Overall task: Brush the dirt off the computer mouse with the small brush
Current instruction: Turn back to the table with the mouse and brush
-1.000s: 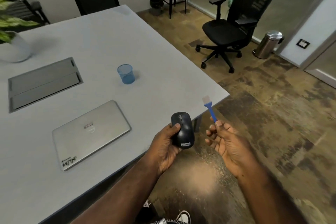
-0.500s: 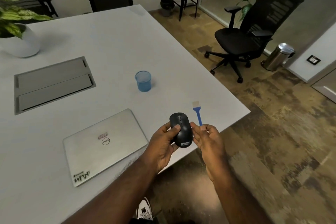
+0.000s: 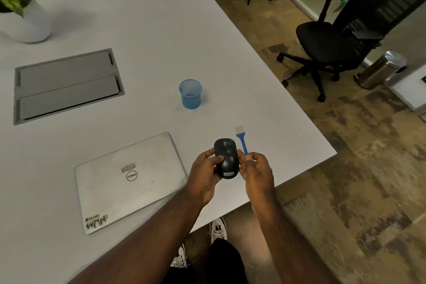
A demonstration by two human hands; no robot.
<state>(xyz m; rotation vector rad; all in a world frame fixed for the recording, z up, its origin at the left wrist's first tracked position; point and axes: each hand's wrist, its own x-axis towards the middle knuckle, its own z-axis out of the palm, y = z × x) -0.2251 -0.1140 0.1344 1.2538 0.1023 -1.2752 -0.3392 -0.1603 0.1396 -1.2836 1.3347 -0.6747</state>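
A black computer mouse [image 3: 226,157] with a small white label at its near end is held above the table's near right part. My left hand [image 3: 206,174] grips it from the left, thumb on top. My right hand [image 3: 257,169] is against the mouse's right side and pinches the handle of a small blue brush [image 3: 242,139]. The brush points up and away, its pale bristles clear of the mouse.
On the white table [image 3: 149,37] lie a closed silver laptop [image 3: 129,180], a blue cup [image 3: 190,94], a grey cable hatch [image 3: 65,85] and a potted plant [image 3: 25,18]. A black office chair [image 3: 341,39] and a steel bin [image 3: 380,69] stand on the floor at right.
Both hands have moved from beyond the table's edge to over the table. My right hand with the brush has closed in until it touches the mouse's right side.
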